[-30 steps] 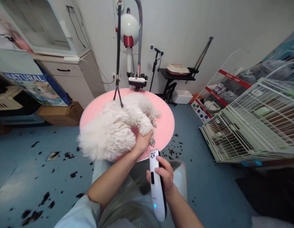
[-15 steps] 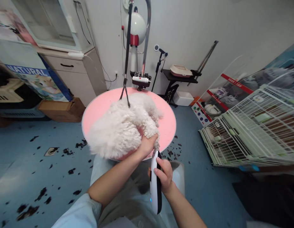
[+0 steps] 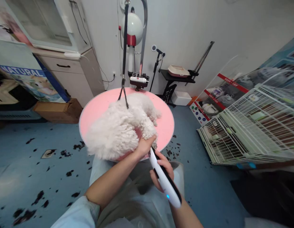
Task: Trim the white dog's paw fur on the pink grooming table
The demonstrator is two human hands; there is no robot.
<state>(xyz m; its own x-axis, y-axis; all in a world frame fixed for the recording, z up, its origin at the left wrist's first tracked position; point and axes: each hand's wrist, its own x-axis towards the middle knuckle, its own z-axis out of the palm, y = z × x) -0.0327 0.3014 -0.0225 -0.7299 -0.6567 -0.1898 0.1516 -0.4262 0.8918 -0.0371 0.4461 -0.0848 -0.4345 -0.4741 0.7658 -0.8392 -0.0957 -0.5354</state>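
A white fluffy dog lies across the middle of a round pink grooming table. Its woolly rump reaches the near edge and its head end is toward the far edge, where a black strap hangs down from a metal grooming arm and meets its coat. The left hand is at the near right edge of the table, with its fingers curled shut around one of the dog's hind legs just above the paw; the forearm comes up from a pale blue sleeve. The right hand is just off the near edge, below the left hand. Its fingers are wrapped tight around the body of a white and black electric clipper. The clipper is tilted, its head aimed up and left at the held paw and lying just beside the left hand; whether the blade touches the fur cannot be told. A small blue light glows near the clipper's lower end. A white globe-shaped dryer is mounted at the table's far edge. Dark hair clippings are scattered over the blue floor on both sides of the table. A white wire cage lies tilted on the right, and a cardboard box sits by a beige cabinet on the left.
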